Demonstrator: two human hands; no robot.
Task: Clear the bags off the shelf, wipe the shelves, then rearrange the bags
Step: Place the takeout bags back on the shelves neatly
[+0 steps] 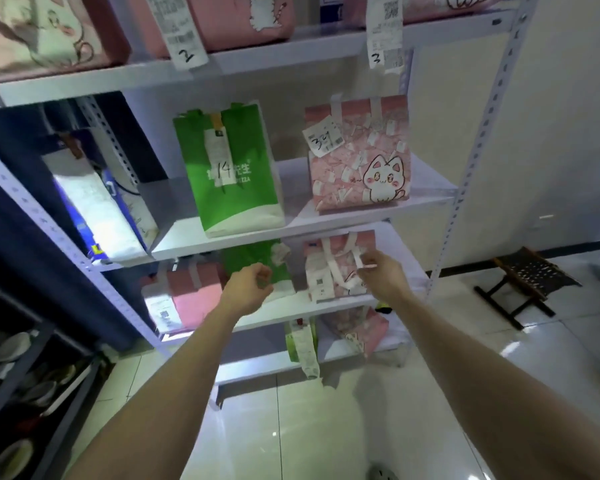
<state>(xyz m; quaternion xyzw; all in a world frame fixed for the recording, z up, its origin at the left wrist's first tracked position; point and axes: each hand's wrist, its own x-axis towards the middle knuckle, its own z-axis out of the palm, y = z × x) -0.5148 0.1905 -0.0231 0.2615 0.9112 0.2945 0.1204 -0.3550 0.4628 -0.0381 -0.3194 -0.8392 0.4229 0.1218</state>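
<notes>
Both arms reach forward over a glossy tiled floor (326, 427); the hands are apart, level with the third shelf (309, 308) of a white metal rack.

The right hand (383, 271) pinches the white handle strap (338, 271) of a pink bag (366, 242) standing on that shelf. This grip is judged suitable for lifting the bag out by its top. The left hand (252, 284) is curled in front of a green bag (246, 259) just beside the pink one. Whether it has hold of anything cannot be determined.

Clearing is judged barely begun, as bags stand on every level. A further pink bag (187, 296) sits at the left of the same shelf. One level up, a green bag marked 14 (229, 174) and a cat-print pink bag (361, 161) stand upright and apart, receipts facing out for reading. The top shelf carries pink bags (239, 22) with hanging numbered slips.

A dark rack (21, 341) holding shoes adjoins on the left. A folding stool (527, 282) stands by the pale wall (551, 133).
</notes>
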